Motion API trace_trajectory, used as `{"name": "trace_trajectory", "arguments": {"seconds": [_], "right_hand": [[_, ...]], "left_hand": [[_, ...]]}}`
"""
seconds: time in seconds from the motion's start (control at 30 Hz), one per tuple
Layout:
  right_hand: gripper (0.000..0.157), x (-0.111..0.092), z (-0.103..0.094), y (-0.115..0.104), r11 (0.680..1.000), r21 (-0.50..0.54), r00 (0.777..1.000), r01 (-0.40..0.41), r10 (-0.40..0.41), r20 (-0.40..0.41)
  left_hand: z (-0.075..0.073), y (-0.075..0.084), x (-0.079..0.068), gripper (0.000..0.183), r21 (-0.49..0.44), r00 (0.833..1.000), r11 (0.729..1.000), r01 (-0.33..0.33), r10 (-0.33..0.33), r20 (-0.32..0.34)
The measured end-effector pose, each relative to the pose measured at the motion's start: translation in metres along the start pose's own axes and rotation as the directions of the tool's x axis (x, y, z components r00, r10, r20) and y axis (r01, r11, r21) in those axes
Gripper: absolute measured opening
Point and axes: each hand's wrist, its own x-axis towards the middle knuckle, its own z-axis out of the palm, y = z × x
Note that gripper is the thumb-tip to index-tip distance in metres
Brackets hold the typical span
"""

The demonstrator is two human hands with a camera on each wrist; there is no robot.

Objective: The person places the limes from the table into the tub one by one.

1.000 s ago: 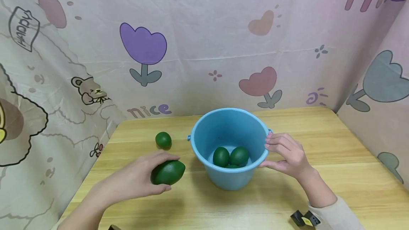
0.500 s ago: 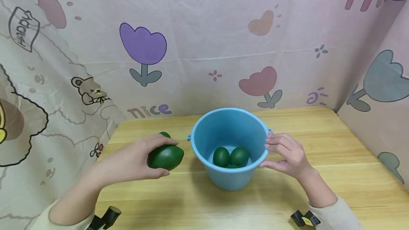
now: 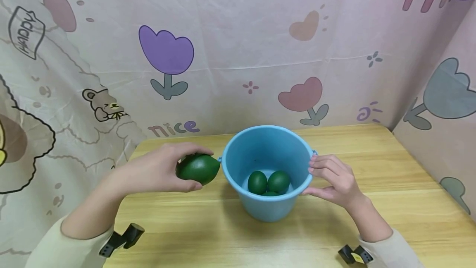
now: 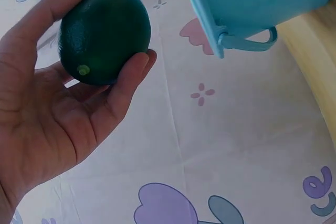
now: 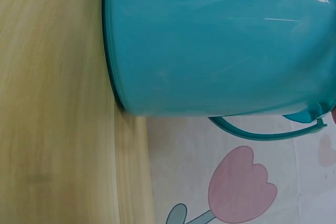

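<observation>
My left hand (image 3: 167, 168) holds a dark green lime (image 3: 198, 169) between thumb and fingers, raised just left of the blue bucket (image 3: 269, 210). In the left wrist view the lime (image 4: 105, 38) shows its pale stem nub, and the bucket's rim and handle (image 4: 252, 43) are to its right. Inside the bucket lie several more limes (image 3: 279, 182), one mostly hidden by the near rim. My right hand (image 3: 334, 179) grips the bucket's rim on the right side. The right wrist view shows the bucket's side wall (image 5: 210, 45) standing on the table.
The wooden table (image 3: 390, 168) reaches back to a patterned cloth (image 3: 230, 32), which also hangs along the left and right. Each wrist wears a small black camera mount, the left one (image 3: 122, 239) and the right one (image 3: 355, 254) both low in the head view.
My left hand has lifted the lime up and slightly toward the bucket. Another lime on the table behind is now hidden by that hand. The right hand and bucket stay still.
</observation>
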Motion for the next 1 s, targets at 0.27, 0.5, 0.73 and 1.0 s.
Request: {"name": "trace_trajectory", "arguments": {"seconds": [0.27,0.5,0.73,1.0], "right_hand": [[0.053,0.000,-0.002,0.000,1.000,-0.011,1.000,-0.002,0.002,0.003],[0.052,0.001,0.000,0.000,1.000,-0.006,1.000,0.008,-0.008,0.006],[0.052,-0.003,0.002,-0.001,1.000,0.000,1.000,0.007,-0.007,0.020],[0.052,-0.002,0.000,0.000,1.000,-0.003,1.000,0.006,-0.006,0.016]], "left_hand": [[-0.006,0.002,0.015,0.049,0.000,1.000,1.000,-0.016,0.016,0.017],[-0.009,0.004,0.028,0.048,-0.027,0.997,1.000,0.011,-0.009,0.077],[-0.006,0.007,0.044,0.049,-0.039,0.996,0.999,0.019,-0.015,0.093],[-0.006,0.014,0.067,0.051,-0.026,0.988,1.000,0.011,-0.007,0.153]]}}
